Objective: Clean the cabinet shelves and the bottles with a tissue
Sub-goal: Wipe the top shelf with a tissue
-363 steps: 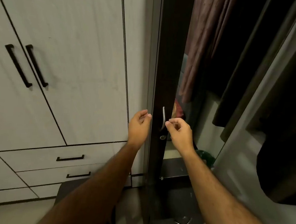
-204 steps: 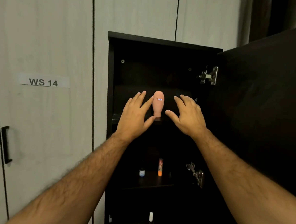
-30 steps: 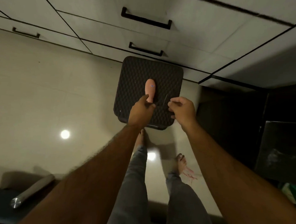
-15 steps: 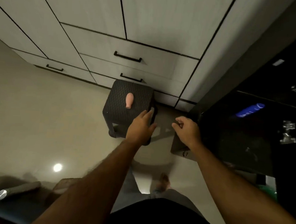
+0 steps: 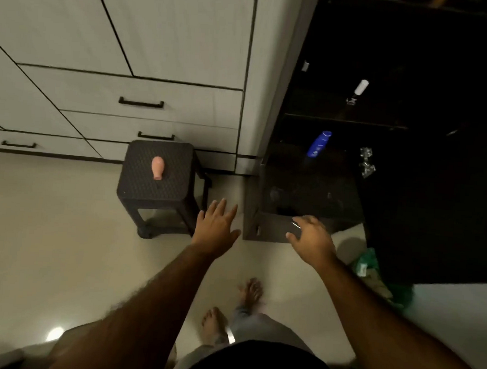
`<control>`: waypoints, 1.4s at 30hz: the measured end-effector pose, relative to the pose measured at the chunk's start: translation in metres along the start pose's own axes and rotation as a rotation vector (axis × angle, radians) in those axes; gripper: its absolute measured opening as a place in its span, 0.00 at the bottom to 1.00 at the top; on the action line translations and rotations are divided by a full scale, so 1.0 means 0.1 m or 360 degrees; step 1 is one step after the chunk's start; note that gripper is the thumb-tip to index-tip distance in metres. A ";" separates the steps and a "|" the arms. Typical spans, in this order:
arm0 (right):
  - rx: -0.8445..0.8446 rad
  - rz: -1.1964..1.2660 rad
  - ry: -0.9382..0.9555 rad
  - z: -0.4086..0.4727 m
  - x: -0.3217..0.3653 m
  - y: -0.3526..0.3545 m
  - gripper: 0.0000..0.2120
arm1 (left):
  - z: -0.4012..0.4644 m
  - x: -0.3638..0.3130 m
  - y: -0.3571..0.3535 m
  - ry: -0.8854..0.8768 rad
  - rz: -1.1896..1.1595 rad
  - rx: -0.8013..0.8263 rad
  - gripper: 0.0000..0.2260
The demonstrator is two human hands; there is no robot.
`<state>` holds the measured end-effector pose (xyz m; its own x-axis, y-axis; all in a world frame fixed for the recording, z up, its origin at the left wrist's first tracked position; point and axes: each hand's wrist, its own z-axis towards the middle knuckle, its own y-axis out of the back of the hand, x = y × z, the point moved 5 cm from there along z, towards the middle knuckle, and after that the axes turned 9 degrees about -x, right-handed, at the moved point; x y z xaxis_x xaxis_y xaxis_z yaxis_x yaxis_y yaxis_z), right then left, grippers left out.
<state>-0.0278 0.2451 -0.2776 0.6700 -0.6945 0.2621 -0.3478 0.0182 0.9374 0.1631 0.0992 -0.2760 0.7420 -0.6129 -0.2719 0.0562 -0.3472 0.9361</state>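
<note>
The inside of the dark cabinet [image 5: 416,81] is mostly black and hard to see — only a blue bottle [image 5: 319,144] on a low shelf and a small white-capped one [image 5: 360,88] higher up show. A smooth pink bottle [image 5: 157,167] stands on the bumpy black stool [image 5: 138,188]. The left hand [image 5: 215,228] is spread flat and holds nothing — the right hand [image 5: 310,239] hangs loose, with something tiny and shiny by its fingers, too small to tell.

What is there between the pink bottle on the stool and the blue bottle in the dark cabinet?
In the head view, between the pink bottle and the blue bottle lie the stool top, floor, and the cabinet side panel.
</note>
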 end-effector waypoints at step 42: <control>0.0223 0.2343 -0.1638 1.39 -2.11 -2.16 0.13 | 1.27 -1.83 -2.86 0.1620 -0.3012 0.0063 0.34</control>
<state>-0.1850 0.2873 -0.5673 -0.8219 -0.2887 0.4910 -0.3026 0.9516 0.0529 -0.0734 0.2204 -0.5225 -0.1642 0.8855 -0.4346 0.9664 0.0562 -0.2506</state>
